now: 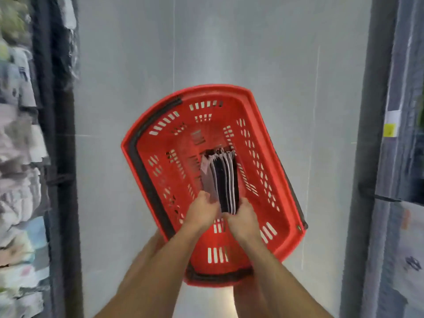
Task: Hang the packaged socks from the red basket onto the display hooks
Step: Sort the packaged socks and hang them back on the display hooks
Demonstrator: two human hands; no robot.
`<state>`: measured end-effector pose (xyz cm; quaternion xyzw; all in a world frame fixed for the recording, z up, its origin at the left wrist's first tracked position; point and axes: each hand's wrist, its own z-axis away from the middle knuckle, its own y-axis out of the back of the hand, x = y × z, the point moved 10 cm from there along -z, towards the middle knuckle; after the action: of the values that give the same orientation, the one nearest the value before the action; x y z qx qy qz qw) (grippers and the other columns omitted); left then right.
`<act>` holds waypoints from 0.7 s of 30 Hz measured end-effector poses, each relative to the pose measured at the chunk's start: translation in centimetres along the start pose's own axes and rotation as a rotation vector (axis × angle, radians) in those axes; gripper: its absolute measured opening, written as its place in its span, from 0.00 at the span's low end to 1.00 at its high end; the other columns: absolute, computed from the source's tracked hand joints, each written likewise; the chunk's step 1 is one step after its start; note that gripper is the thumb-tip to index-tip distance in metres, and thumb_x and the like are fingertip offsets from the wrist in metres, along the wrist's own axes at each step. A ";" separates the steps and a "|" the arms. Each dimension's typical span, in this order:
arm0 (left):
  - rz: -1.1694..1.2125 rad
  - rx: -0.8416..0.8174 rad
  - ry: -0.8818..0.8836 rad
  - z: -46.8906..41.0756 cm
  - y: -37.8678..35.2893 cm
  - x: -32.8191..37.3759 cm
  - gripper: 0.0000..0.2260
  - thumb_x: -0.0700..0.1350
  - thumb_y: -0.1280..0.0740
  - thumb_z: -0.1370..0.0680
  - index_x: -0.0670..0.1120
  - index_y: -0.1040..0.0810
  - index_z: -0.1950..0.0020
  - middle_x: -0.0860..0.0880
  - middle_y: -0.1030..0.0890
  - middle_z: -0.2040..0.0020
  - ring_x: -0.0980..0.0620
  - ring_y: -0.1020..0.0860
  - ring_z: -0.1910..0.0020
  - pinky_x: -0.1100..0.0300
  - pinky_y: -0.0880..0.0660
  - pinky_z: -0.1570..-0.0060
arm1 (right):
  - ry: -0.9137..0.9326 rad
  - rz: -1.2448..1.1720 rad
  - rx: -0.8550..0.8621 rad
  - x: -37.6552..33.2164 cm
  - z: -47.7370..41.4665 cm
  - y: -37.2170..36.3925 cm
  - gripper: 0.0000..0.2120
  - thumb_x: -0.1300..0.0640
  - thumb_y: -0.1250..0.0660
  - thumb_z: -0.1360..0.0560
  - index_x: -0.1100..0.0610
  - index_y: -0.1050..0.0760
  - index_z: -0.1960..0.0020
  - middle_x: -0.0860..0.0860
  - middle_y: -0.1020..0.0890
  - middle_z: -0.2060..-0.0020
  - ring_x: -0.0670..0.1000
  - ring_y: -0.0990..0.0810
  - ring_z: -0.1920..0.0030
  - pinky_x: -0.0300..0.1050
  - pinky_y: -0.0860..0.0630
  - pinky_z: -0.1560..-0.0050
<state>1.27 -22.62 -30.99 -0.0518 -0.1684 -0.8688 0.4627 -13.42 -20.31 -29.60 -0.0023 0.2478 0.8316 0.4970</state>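
Pinching a stack of grey and dark packaged socks (223, 180), both hands (203, 211) (243, 218) reached inside the red slotted plastic basket (284, 196); blurred hanging garments (18, 157) flanked its left rim.

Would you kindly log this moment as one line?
stage: pick-up | left hand and right hand: gripping sock packs | red basket: on floor | hung: none yet

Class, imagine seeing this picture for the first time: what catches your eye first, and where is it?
The red basket dominates the centre, set on a pale tiled floor. Inside it, both hands, left and right, grip a bundle of packaged socks. Blurred packaged goods hang along the left edge.
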 end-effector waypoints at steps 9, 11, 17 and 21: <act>0.357 0.148 0.118 -17.5 -8.0 -6.2 0.54 0.55 0.18 0.35 0.43 0.48 0.21 0.41 0.33 0.24 0.43 0.33 0.26 0.49 0.36 0.26 | 0.083 -0.017 -0.136 6.8 -16.6 -8.3 0.47 0.59 0.26 0.34 0.46 0.45 0.21 0.53 0.33 0.27 0.55 0.32 0.28 0.53 0.33 0.27; 0.391 0.231 0.104 -17.9 -8.2 -6.6 0.56 0.57 0.17 0.39 0.43 0.45 0.22 0.42 0.29 0.26 0.43 0.29 0.28 0.48 0.32 0.28 | 0.151 -0.074 -0.199 6.4 -16.4 -9.7 0.43 0.59 0.26 0.33 0.49 0.42 0.22 0.52 0.31 0.29 0.51 0.31 0.29 0.45 0.33 0.28; 0.473 0.492 0.205 -14.5 -4.5 -8.6 0.37 0.59 0.22 0.35 0.48 0.36 0.34 0.46 0.20 0.43 0.45 0.21 0.44 0.55 0.26 0.44 | 0.291 0.008 -0.274 4.5 -12.4 -9.9 0.45 0.58 0.28 0.30 0.35 0.47 0.23 0.48 0.38 0.31 0.51 0.39 0.28 0.41 0.42 0.29; 0.541 0.494 0.082 -9.0 -1.1 -6.1 0.30 0.61 0.26 0.36 0.53 0.31 0.39 0.55 0.20 0.51 0.50 0.19 0.50 0.56 0.26 0.50 | 0.401 -0.093 -0.165 0.6 -7.5 -4.6 0.27 0.53 0.30 0.25 0.32 0.32 0.31 0.39 0.32 0.41 0.45 0.32 0.35 0.44 0.34 0.31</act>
<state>4.43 -20.28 -41.20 0.0539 -0.3345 -0.6494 0.6808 -11.70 -21.16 -38.22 -0.2194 0.2725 0.8082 0.4738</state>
